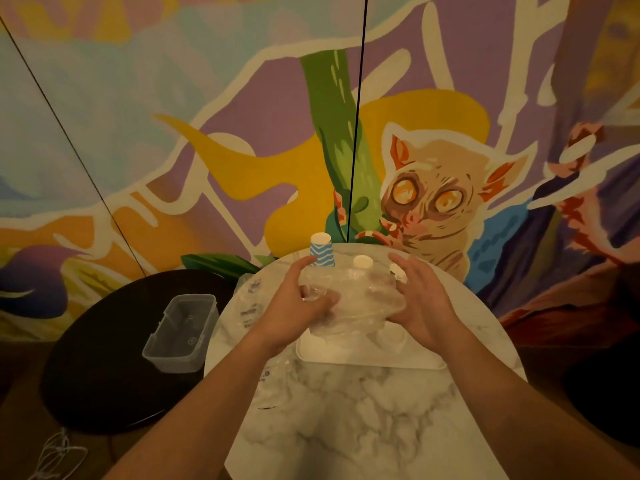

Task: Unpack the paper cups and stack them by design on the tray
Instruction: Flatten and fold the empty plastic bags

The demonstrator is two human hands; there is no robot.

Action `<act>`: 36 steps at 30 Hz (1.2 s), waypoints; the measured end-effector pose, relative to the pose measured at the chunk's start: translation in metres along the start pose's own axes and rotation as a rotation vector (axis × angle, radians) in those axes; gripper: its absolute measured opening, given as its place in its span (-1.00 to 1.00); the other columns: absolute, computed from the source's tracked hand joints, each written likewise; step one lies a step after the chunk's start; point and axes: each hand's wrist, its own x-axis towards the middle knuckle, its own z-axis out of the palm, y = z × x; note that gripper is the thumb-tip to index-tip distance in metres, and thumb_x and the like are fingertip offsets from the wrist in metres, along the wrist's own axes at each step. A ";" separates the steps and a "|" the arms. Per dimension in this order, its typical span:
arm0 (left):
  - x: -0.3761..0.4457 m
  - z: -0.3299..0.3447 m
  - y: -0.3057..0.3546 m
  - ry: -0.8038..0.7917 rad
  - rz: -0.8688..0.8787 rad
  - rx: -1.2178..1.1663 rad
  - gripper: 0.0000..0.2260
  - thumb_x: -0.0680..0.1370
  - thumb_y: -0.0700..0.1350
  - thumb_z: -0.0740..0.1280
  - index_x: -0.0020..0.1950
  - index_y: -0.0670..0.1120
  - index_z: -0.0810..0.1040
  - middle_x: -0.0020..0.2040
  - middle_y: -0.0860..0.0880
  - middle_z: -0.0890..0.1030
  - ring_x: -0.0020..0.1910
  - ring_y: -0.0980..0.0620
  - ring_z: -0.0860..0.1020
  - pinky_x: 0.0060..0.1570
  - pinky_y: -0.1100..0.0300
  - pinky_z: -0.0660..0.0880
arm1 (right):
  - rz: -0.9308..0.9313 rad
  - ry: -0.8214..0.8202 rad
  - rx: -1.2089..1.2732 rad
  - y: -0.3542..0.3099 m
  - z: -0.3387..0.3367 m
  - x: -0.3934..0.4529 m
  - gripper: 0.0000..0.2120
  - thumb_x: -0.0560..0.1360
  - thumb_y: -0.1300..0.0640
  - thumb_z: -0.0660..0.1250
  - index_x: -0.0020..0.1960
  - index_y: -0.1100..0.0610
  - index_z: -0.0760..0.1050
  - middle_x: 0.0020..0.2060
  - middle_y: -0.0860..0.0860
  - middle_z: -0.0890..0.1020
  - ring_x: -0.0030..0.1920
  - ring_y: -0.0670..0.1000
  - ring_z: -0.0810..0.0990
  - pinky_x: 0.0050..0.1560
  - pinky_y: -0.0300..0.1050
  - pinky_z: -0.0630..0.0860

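You're at a round marble table against a colourful mural wall. Your left hand and right hand both clutch crumpled clear plastic wrap above the white tray. An upside-down blue zigzag cup stands behind your left fingers.

The upturned paper cup carries blue and white wavy stripes with a plain white base; a second cup shows cream-white. The tray is white, the worktop white marble with grey veins. The plastic wrap is clear, the plastic box translucent grey, the round table black
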 end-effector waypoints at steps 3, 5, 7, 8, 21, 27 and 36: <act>0.000 -0.002 0.000 -0.007 0.063 0.049 -0.35 0.49 -0.10 0.54 0.47 0.25 0.32 0.15 -0.18 0.63 -0.04 -0.03 0.65 -0.01 -0.03 0.67 | -0.027 -0.020 -0.146 0.009 0.001 -0.001 -0.35 0.42 0.12 0.47 0.45 -0.13 0.33 0.19 0.16 0.65 0.16 0.22 0.65 0.01 0.08 0.62; 0.000 -0.002 0.000 0.010 0.079 -0.010 -0.34 0.51 -0.21 0.51 0.49 0.17 0.31 0.03 -0.07 0.71 -0.12 0.03 0.69 -0.19 0.11 0.66 | -0.128 0.079 -0.176 0.016 0.001 0.004 -0.22 0.44 0.36 0.47 0.52 -0.08 0.27 0.13 0.25 0.65 0.07 0.15 0.68 -0.04 -0.01 0.66; 0.001 -0.002 -0.001 0.041 0.066 -0.056 -0.34 0.52 -0.27 0.48 0.50 0.11 0.30 -0.21 0.02 0.70 -0.29 0.02 0.69 -0.32 0.16 0.62 | -0.230 0.165 -0.153 0.017 0.000 0.007 -0.25 0.46 0.42 0.43 0.51 -0.05 0.29 0.06 0.24 0.67 -0.01 0.09 0.68 -0.03 -0.03 0.67; 0.001 -0.002 -0.001 0.049 0.044 -0.072 -0.35 0.53 -0.27 0.47 0.51 0.09 0.29 -0.24 -0.01 0.68 -0.34 0.01 0.67 -0.34 0.13 0.63 | -0.270 0.185 -0.160 0.017 -0.001 0.008 -0.28 0.46 0.42 0.43 0.48 -0.06 0.32 0.01 0.20 0.69 -0.04 0.06 0.68 -0.03 -0.04 0.67; 0.015 -0.003 0.011 -0.193 0.061 0.391 -0.87 0.63 -0.15 0.36 0.09 -0.18 0.65 -0.12 -0.07 0.74 -0.25 0.01 0.68 -0.16 0.02 0.62 | -0.134 -0.154 -0.657 -0.003 0.006 0.005 -0.34 0.45 0.25 0.52 0.46 -0.08 0.38 0.00 0.00 0.68 -0.03 -0.17 0.66 0.07 -0.19 0.61; 0.013 -0.011 0.002 -0.229 -0.016 0.189 -0.81 0.62 -0.08 0.37 0.19 -0.10 0.65 0.05 -0.06 0.74 0.04 0.00 0.69 0.04 0.07 0.60 | -0.046 -0.049 -0.455 -0.006 -0.015 0.010 -0.86 0.55 0.26 0.38 0.09 0.23 0.65 -0.04 0.15 0.72 -0.10 0.06 0.64 -0.13 -0.10 0.61; 0.018 -0.002 0.014 -0.291 -0.209 -0.063 -0.57 0.47 0.21 0.46 0.28 0.08 0.60 0.18 0.00 0.69 0.18 -0.05 0.65 0.20 -0.02 0.55 | -0.275 -0.037 -1.081 -0.015 0.003 0.017 -0.88 0.56 0.14 0.41 0.01 0.09 0.73 -0.25 -0.10 0.70 -0.35 -0.24 0.57 -0.23 -0.35 0.47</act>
